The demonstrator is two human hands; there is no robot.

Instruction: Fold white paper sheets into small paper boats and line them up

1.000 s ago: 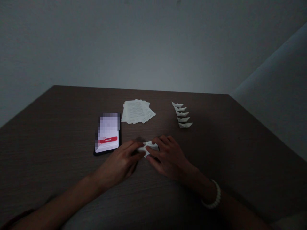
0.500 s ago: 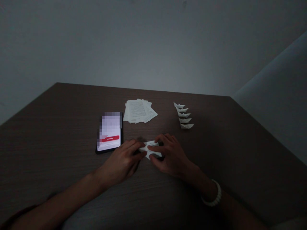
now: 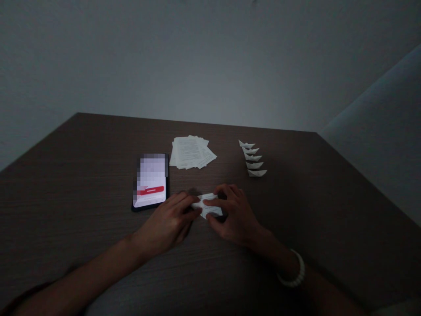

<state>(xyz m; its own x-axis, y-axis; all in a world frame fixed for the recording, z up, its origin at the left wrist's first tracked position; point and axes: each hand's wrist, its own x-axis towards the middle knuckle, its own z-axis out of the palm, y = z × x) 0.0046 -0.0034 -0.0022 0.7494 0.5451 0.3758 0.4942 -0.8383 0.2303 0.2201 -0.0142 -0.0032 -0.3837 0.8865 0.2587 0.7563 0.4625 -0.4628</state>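
Between both hands, low over the near middle of the table, is a small folded piece of white paper. My left hand pinches its left end between thumb and fingers. From the other side, my right hand has its thumb and fingers on the paper, with the index finger lying across the top near the middle. Parts of the folds are hidden under the fingers. A pale beaded bracelet circles the right wrist.
Left of the hands a phone lies with its screen lit. Behind them is a fanned stack of printed paper sheets. Several folded paper boats stand in a column at the right. The brown table meets a grey wall.
My right thumb has shifted slightly right, and a little more of the paper's lower flap shows. My left hand keeps its pinch.
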